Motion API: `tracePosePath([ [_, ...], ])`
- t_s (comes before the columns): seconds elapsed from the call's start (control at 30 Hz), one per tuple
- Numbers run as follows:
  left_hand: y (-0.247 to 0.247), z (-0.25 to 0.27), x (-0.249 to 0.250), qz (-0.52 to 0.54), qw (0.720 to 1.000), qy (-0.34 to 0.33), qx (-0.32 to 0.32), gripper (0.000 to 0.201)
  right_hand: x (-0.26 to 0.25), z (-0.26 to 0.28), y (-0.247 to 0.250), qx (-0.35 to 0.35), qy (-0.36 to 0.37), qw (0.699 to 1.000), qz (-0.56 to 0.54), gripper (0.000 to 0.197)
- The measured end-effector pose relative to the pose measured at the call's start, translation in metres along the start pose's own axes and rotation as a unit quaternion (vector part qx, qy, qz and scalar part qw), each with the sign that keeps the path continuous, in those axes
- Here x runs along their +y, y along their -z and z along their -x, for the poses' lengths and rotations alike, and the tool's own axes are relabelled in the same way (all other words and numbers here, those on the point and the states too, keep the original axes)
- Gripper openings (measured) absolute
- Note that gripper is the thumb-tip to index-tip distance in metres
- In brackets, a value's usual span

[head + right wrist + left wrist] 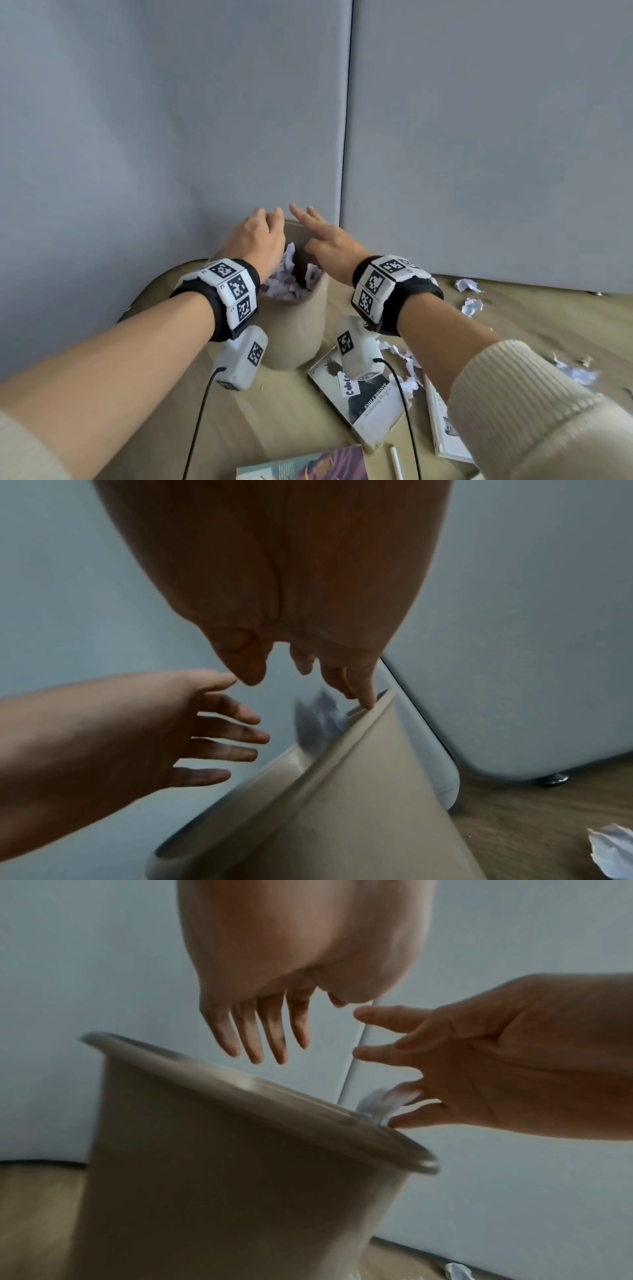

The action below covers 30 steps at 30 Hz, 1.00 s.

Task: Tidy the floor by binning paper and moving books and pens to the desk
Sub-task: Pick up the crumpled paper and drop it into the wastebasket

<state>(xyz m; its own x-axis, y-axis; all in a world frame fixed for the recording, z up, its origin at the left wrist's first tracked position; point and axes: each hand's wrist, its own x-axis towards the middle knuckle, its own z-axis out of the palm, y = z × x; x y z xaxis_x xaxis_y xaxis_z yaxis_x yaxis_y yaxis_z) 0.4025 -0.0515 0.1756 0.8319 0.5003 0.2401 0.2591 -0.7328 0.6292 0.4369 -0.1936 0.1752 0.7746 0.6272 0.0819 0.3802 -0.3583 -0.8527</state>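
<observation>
Paper (291,274) fills the bin (301,329) almost to its rim, directly under both hands. The left hand (255,240) hovers above the near-left edge with fingers loosely spread, its grip wide and empty. The right hand (325,246) is also spread wide over the opening; a crumpled piece (377,1104) sits right at its lower fingertips, and whether it is touched or falling free cannot be told.

Risks, as I judge them: the bin looks nearly full, so a fresh piece could bounce off the heap and roll back onto the floor (281,411). The right hand's fingertip is at the far rim, and a push there might tip the light bin. Wrist cables trailing below the grip could also drag scraps around.

Counts on the floor, right of and below the right hand: about six paper scraps, three books (363,394), one white pen (396,462). One bin. No worktop is in view.
</observation>
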Motion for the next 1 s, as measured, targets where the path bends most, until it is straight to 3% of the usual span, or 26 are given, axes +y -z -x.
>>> tracePosePath([
  [0.2,-0.027,0.015,0.042,0.024,0.998,-0.063,0.000,0.035,0.023,0.043,0.040,0.179,-0.035,0.983,-0.014,0.046],
  [0.33,-0.063,0.040,0.069,0.020,0.984,-0.174,-0.038,0.024,0.072,0.124,0.091,0.201,-0.134,0.969,0.053,0.040],
  [0.43,-0.102,0.069,0.089,-0.042,0.960,-0.241,-0.136,0.018,0.114,0.197,0.124,0.196,-0.233,0.941,0.147,0.034],
  [0.5,-0.130,0.092,0.093,-0.096,0.928,-0.276,-0.231,0.018,0.134,0.243,0.136,0.149,-0.292,0.921,0.208,0.027],
  [0.6,-0.175,0.145,0.108,-0.174,0.847,-0.359,-0.353,0.017,0.152,0.323,0.144,0.082,-0.368,0.879,0.293,0.024],
  [0.73,-0.219,0.227,0.138,-0.217,0.733,-0.486,-0.424,0.016,0.164,0.425,0.135,0.036,-0.463,0.828,0.313,0.028],
  [0.83,-0.243,0.289,0.157,-0.217,0.676,-0.541,-0.450,0.027,0.170,0.499,0.117,0.040,-0.518,0.795,0.314,0.028],
  [0.93,-0.266,0.339,0.169,-0.233,0.639,-0.586,-0.440,0.043,0.174,0.564,0.097,0.033,-0.585,0.753,0.298,0.036],
  [1.0,-0.284,0.361,0.175,-0.234,0.656,-0.566,-0.442,0.054,0.177,0.599,0.086,0.048,-0.619,0.726,0.297,0.045],
])
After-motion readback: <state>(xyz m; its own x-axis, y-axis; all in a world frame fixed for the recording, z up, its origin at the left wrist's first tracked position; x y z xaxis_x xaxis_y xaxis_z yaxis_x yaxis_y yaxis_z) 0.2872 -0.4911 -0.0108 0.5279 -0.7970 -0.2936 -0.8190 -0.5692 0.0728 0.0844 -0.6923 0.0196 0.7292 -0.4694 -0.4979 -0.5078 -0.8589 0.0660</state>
